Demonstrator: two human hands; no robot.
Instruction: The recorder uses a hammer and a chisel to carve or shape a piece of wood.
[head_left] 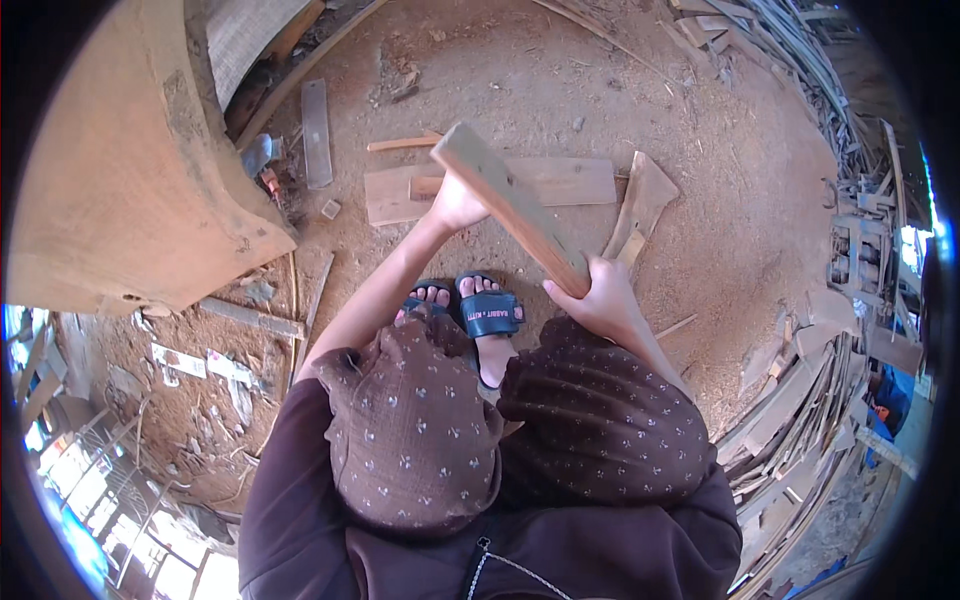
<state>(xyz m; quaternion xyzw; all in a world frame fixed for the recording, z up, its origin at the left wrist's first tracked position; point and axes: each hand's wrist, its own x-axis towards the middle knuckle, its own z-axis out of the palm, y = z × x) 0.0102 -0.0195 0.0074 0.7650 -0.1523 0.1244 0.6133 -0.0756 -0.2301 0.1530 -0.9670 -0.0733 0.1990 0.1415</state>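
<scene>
A thick wooden plank (pixel 520 213) is held up at a slant in front of my knees, its far end to the left and its near end to the right. My left hand (pixel 460 205) grips it from below near the far end, with most of the fingers hidden behind the wood. At the near end, my right hand (pixel 597 298) is closed around the plank, thumb along its side. Beneath it on the ground lies a wide flat board (pixel 575 182) with a smaller wood strip (pixel 424 188) on top. An angled wood piece (pixel 643 195) rests right of that board.
A large wooden slab (pixel 110 170) fills the upper left. Piled slats (pixel 800 420) line the right side. A narrow board (pixel 316 135), a thin stick (pixel 402 144) and a small block (pixel 331 209) lie on the dirt floor (pixel 740 190). My sandals (pixel 490 314) stand below the plank.
</scene>
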